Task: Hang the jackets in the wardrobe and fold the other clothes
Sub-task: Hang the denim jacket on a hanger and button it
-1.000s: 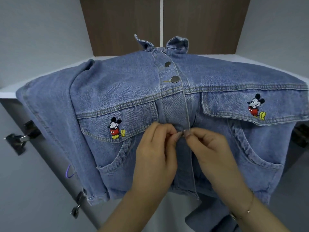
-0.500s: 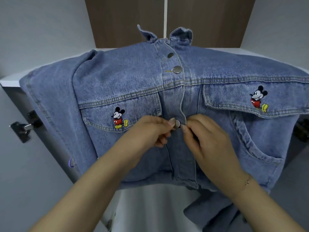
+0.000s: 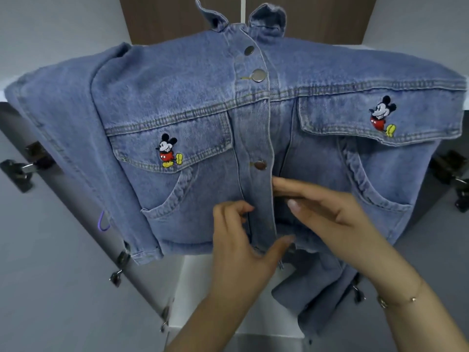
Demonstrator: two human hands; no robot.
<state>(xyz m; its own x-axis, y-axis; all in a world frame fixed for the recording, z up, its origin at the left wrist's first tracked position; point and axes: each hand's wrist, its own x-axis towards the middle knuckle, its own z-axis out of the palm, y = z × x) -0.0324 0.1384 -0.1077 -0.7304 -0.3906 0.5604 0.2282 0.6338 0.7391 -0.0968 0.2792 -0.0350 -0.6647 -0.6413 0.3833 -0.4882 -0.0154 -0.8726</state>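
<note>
Denim jacket draped over white shelf

right fingertips perhaps under placket
</note>
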